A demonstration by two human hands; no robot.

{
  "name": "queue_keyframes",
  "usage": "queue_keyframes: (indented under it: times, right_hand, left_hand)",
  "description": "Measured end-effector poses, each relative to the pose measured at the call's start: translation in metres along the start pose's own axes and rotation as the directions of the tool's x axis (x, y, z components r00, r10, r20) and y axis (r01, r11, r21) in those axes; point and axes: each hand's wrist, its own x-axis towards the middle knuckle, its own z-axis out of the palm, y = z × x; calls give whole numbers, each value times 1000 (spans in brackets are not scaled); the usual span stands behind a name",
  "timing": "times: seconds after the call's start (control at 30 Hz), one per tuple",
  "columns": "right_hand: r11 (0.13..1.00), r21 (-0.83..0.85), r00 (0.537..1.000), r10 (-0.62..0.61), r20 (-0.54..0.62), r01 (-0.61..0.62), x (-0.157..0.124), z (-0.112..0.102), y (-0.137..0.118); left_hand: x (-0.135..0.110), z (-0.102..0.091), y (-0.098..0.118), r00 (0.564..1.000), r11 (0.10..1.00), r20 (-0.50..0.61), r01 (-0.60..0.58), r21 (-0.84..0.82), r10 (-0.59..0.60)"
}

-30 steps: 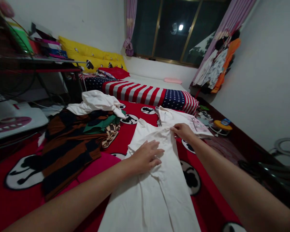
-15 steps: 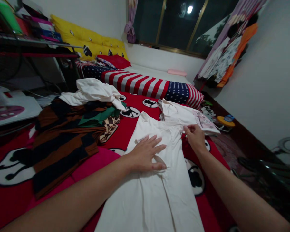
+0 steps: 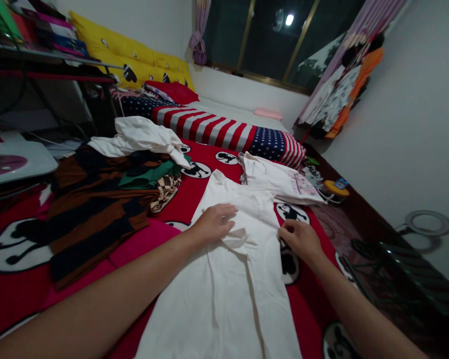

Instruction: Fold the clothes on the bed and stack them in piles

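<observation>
White shirt (image 3: pixel 232 279) lies spread flat on the red bedspread (image 3: pixel 18 294), running from the near edge up toward the middle of the bed. At the bed's far left edge sits a heap of clothes: a brown and black striped garment (image 3: pixel 93 214) with a crumpled white garment (image 3: pixel 142 137) on top of it and a green piece (image 3: pixel 149 174) tucked between them. My left hand (image 3: pixel 211 224) rests palm down on the shirt's left half, fingers spread and flat, with a small fold of cloth bunched just beside the thumb. My right hand (image 3: pixel 301 239) is at the shirt's right edge, its fingers curled together and pinching that edge of the cloth. Beyond my hands, toward the far right side of the bed, a folded white garment (image 3: pixel 277 182) lies just past the shirt's top end. Behind it a flag-patterned blanket (image 3: pixel 224 132) stretches across the bed, and yellow pillows (image 3: pixel 130 60) stand along the far left wall.
</observation>
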Motion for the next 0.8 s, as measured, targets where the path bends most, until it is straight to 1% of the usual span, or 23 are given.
queue_keyframes:
  times: [0.07, 0.13, 0.17, 0.2, 0.23, 0.27, 0.3, 0.33, 0.37, 0.4, 0.43, 0.5, 0.57, 0.67, 0.8]
  right_hand:
    - [997, -77, 997, 15, 70, -10, -1, -4, -2]
    - [982, -188, 994, 33, 104, -13, -2, -11, -12]
    - [971, -237, 995, 29, 92, -6, -2, -14, -19]
    - [963, -269, 999, 5, 53, 10, -1, -17, -26]
    - [960, -276, 999, -47, -9, 42, 0, -17, -33]
    - [961, -257, 989, -128, -78, 104, 2, -16, -39]
    - [954, -227, 964, -228, -134, 194, 5, -12, -43]
    - [936, -197, 931, -326, -165, 292, 8, -6, -45]
    - [912, -172, 903, -398, -161, 372, 11, 3, -45]
    - [895, -155, 890, -439, -123, 419, 14, 12, -43]
    - [890, -145, 893, -444, -65, 432, 18, 22, -39]
    - [911, -145, 922, -386, 36, 387, 23, 38, -31]
    - [929, -157, 942, -327, 69, 334, 26, 47, -26]
    - [940, -182, 957, -283, 56, 289, 24, 46, -26]
    - [952, -210, 974, -210, 82, 223, 13, 35, -31]
  left_hand:
    - [-1, 2, -3, 999, 996, 31, -41, 77, 38]
    - [-3, 2, -2, 995, 985, 71, -75, 155, 65]
    - [-4, 1, -1, 992, 976, 98, -92, 199, 73]
    - [-5, -1, 0, 989, 964, 128, -109, 242, 80]
    - [-6, -2, 2, 984, 951, 157, -127, 283, 85]
    - [-7, -3, 3, 979, 937, 185, -142, 318, 86]
    - [-8, -4, 4, 974, 926, 213, -153, 345, 82]
    - [-8, -5, 5, 968, 917, 238, -159, 366, 73]
    - [-9, -6, 5, 964, 910, 259, -158, 383, 58]
    - [-9, -6, 5, 960, 905, 279, -151, 397, 38]
    - [-9, -7, 4, 956, 901, 294, -143, 411, 17]
    - [-9, -7, 2, 953, 892, 302, -121, 436, -18]
    - [-9, -7, -1, 957, 884, 289, -108, 455, -32]
    - [-9, -7, -4, 964, 878, 265, -106, 467, -25]
    - [-13, -10, 0, 964, 869, 267, -141, 474, 11]
